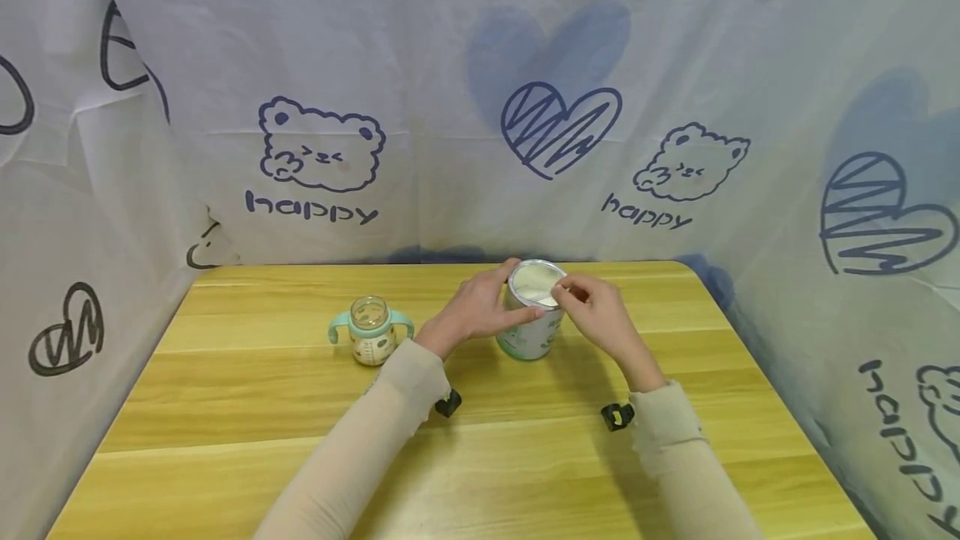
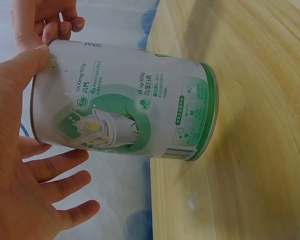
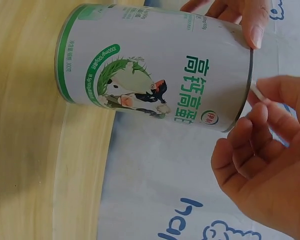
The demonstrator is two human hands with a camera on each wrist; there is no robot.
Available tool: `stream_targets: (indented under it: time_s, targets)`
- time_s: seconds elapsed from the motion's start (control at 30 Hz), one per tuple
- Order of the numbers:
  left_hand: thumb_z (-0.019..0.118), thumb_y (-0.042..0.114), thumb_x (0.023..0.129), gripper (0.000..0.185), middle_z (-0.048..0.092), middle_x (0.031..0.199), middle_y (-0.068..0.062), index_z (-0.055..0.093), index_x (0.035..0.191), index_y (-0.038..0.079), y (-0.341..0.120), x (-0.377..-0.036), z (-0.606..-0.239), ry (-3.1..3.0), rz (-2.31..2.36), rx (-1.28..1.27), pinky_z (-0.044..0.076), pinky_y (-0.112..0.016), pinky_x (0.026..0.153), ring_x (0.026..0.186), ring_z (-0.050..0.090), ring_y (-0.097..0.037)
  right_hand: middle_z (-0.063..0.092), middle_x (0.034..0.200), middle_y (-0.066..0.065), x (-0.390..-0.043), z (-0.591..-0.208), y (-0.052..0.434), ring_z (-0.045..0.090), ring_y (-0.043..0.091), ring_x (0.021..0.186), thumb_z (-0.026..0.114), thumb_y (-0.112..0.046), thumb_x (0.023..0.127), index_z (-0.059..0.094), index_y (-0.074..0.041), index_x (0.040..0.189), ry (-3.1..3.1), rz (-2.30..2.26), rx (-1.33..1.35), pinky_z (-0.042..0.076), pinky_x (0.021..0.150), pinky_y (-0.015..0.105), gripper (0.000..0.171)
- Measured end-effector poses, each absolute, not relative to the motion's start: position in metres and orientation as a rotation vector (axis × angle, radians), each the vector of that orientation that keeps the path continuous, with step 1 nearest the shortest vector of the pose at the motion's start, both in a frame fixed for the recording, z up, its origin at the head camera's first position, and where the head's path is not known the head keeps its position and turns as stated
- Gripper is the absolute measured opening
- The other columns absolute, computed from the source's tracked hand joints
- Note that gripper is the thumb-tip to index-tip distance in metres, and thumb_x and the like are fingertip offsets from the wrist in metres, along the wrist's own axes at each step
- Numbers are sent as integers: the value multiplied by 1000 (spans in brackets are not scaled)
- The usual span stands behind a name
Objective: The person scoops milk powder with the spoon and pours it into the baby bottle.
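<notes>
Milk powder tin (image 1: pixel 534 319): open-topped, white and green, upright on the wooden table (image 1: pixel 480 457), centre of the head view.

Pale powder shows inside the rim. Left hand (image 1: pixel 480 307) steadies the tin from the left, thumb on the near side of the wall, fingers curved around the far side at the rim; in the left wrist view the tin (image 2: pixel 125 105) fills the centre, thumb (image 2: pixel 20 75) pressed to its rim edge. Right hand (image 1: pixel 600 315) sits at the right of the rim, fingers curled, pinching a thin white handle (image 3: pixel 256 92) that reaches over the tin's mouth; what is at its end cannot be told. Right wrist view: tin (image 3: pixel 155 65) upper centre, right hand (image 3: pixel 265 170) lower right. Baby bottle (image 1: pixel 371 330), teal handles, uncapped, stands left of centre, well apart from the tin. Printed cloth backdrop (image 1: pixel 480 90) encloses the table.
</notes>
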State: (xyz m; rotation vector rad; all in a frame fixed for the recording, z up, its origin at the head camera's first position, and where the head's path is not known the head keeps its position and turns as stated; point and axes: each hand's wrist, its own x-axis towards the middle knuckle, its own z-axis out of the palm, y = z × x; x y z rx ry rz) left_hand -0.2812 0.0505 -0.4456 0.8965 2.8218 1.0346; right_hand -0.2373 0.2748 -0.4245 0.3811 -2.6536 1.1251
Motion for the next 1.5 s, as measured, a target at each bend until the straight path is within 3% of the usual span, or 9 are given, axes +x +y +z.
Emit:
stream_targets:
  time_s: [0.33, 0.9, 1.27, 1.5]
  targets:
    - [69, 66, 92, 99, 53, 158, -16, 29, 167, 14, 51, -282, -448, 2825, 1042, 895, 48, -58, 115, 142, 55, -36, 71, 87, 13, -238, -423, 275, 58, 21, 77, 65, -22, 102, 77, -3, 101, -2533, 1117, 148, 48, 65, 27, 23]
    - [67, 67, 93, 99, 53, 157, -17, 28, 167, 14, 51, -283, -446, 2837, 1018, 894, 47, -59, 116, 142, 55, -36, 74, 89, 16, -238, -418, 276, 60, 20, 76, 67, -22, 101, 79, -1, 102, -2477, 1166, 30, 49, 65, 26, 24]
    - [68, 69, 92, 100, 54, 158, -14, 31, 166, 14, 50, -283, -444, 2838, 1021, 889, 43, -65, 117, 144, 54, -36, 77, 94, 19, -236, -416, 277, 73, 34, 88, 66, -24, 101, 79, -3, 105, -2425, 1342, -78, 51, 66, 22, 25]
    - [69, 69, 91, 99, 55, 157, -12, 31, 166, 15, 50, -283, -445, 2843, 1010, 892, 45, -63, 116, 143, 55, -33, 77, 95, 19, -235, -416, 279, 70, 25, 84, 66, -25, 101, 79, -3, 106, -2395, 1319, -67, 51, 65, 21, 26]
